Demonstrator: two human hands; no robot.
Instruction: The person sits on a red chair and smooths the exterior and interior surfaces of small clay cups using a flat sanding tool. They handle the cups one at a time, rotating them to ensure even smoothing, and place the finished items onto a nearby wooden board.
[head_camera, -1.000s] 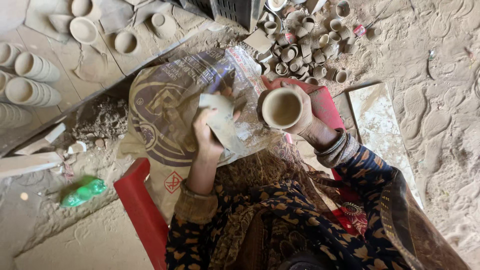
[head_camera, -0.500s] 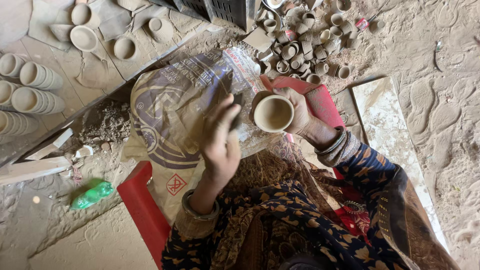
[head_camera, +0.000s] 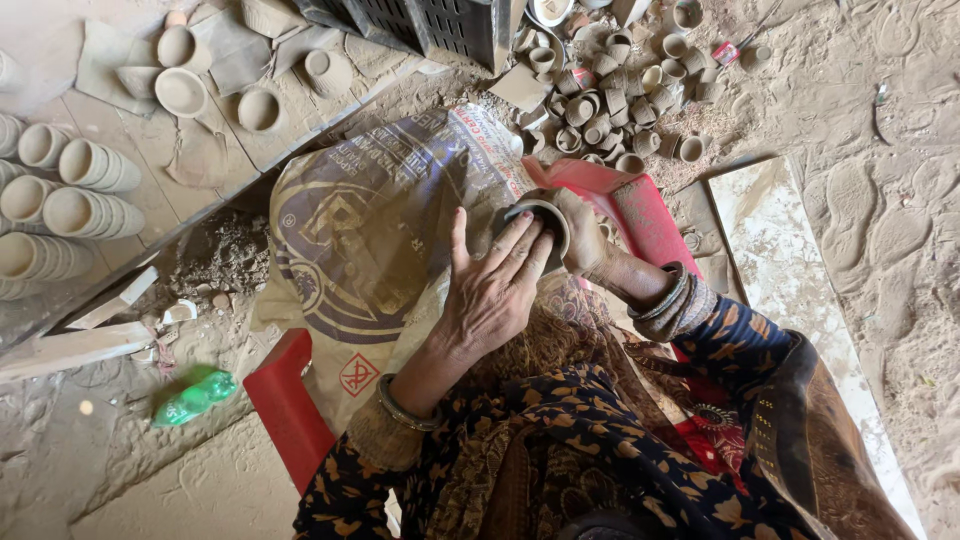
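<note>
I saw the dusty earthen ground (head_camera: 880, 230) filling most of the view, marked with footprints. Over my lap lay a large printed woven sack (head_camera: 380, 230), creased and powdered with clay dust, with the red plastic seat (head_camera: 290, 410) showing from under it at both sides. To the left sat a low wooden board (head_camera: 130, 140) carrying rows of stacked pale clay cups (head_camera: 70, 190) on their sides and a few shallow clay bowls (head_camera: 180, 90). A dark slatted plastic crate (head_camera: 440, 25) stood at the top, and just right of it a heap of small brown clay pots (head_camera: 620, 100) lay scattered on the ground. A pale flat slab (head_camera: 790, 250) rested on the dirt to my right, and a crumpled green plastic wrapper (head_camera: 195, 395) lay well apart at lower left.

My left hand (head_camera: 490, 290) lay flat, fingers straight and slightly spread, its fingertips resting across the mouth of a small round grey clay cup (head_camera: 535, 220). My right hand (head_camera: 585, 235) had its fingers curled and clamped around the far side of that cup, holding it above the sack, in front of my body, between both hands. Whether the cup's rim was fully covered, I could not tell.
</note>
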